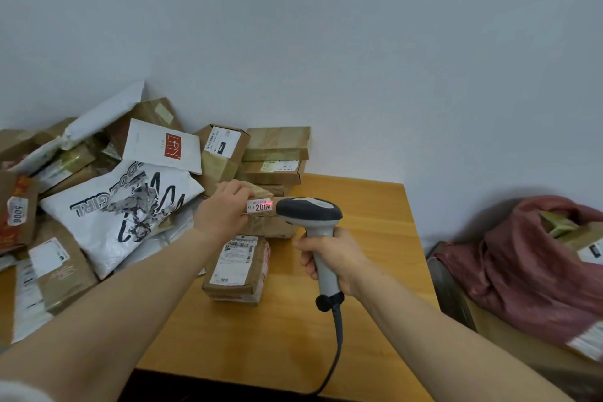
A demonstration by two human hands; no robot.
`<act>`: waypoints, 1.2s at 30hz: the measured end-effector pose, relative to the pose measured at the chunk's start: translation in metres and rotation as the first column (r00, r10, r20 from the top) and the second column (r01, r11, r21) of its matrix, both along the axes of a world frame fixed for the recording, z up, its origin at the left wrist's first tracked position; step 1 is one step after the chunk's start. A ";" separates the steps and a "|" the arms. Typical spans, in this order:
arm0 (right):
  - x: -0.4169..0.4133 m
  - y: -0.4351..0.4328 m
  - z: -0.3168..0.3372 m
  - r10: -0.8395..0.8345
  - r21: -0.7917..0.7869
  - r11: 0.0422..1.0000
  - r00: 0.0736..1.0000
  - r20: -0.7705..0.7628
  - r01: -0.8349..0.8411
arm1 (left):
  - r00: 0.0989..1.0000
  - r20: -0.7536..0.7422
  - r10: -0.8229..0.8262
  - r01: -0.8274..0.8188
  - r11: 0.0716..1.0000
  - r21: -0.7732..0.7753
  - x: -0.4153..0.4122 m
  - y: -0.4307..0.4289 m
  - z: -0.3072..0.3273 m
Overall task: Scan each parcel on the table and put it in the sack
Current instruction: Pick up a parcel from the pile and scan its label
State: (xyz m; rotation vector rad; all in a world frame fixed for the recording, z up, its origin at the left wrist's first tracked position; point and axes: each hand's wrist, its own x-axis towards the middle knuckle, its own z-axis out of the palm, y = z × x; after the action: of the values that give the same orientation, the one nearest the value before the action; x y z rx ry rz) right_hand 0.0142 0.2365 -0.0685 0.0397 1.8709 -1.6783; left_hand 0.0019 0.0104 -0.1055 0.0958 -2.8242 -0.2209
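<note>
Both forearms bare, angled in toward mid-frame. Left forearm enters from lower left, wrist roughly straight. Left hand is back-up, fingers curled over the edge of a small parcel, pinching it. Right forearm enters from lower right. Right hand is fisted round the scanner handle, fingers wrapped to the left side. Hands near each other, not touching.
</note>
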 end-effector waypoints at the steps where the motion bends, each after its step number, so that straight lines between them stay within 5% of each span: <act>1: -0.001 0.000 0.000 0.001 0.001 1.000 1.000 -0.001 -0.001 | 1.000 0.011 0.003 -0.003 1.000 -0.004 -0.002 0.000 0.000; 21: -0.003 -0.004 -0.004 -0.056 0.006 0.998 0.998 0.013 0.056 | 0.998 0.066 -0.010 0.011 1.000 -0.018 -0.016 0.003 -0.004; 27: -0.008 0.001 -0.008 -0.178 -0.077 0.980 0.983 0.048 0.181 | 1.000 0.021 -0.021 0.018 0.990 0.138 -0.024 0.011 -0.006; 32: -0.020 0.044 -0.023 -0.448 -0.118 0.878 0.884 0.137 0.463 | 0.997 0.018 0.080 -0.077 0.844 0.530 -0.045 0.052 0.006; 36: -0.017 0.098 -0.037 -0.598 -0.095 0.778 0.778 0.191 0.621 | 0.995 0.071 0.070 -0.098 0.568 0.817 -0.066 0.106 -0.001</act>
State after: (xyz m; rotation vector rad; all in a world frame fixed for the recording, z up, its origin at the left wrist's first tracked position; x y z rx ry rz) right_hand -0.0032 0.3349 -0.1058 0.7740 1.7022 -2.1687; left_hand -0.0637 0.1162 -0.1064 0.4360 -2.4612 -1.5171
